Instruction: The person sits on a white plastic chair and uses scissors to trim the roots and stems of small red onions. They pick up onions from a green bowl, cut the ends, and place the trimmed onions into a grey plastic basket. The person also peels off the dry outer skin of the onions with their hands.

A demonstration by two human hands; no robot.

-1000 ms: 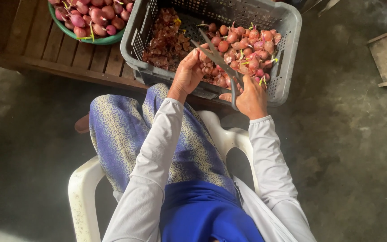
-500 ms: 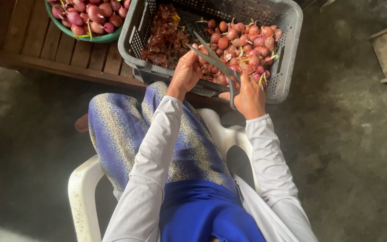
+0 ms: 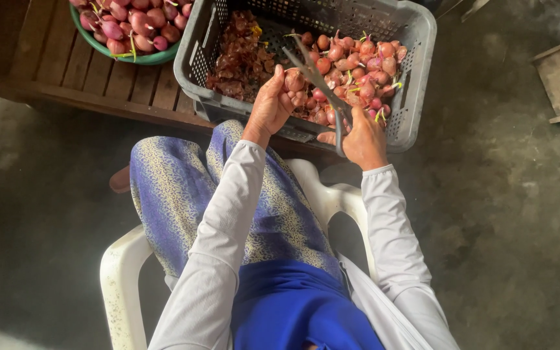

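Your left hand [image 3: 272, 104] grips a small reddish-brown papery shallot [image 3: 293, 80]; your right hand [image 3: 363, 136] clasps long grey metal scissors [image 3: 322, 84], blades angled over it.

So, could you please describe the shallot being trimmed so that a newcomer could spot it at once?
Start at the grey plastic crate on the wooden bench. At its near edge, the left hand holds one shallot. It alone is lifted off the pile, beside the scissors in the right hand.

Reddish-brown shallot [image 3: 293, 80], round, pinched at fingertips of left hand [image 3: 271, 105]. Grey scissors [image 3: 322, 87] (blades parted) gripped in right hand [image 3: 362, 137], touching shallot.
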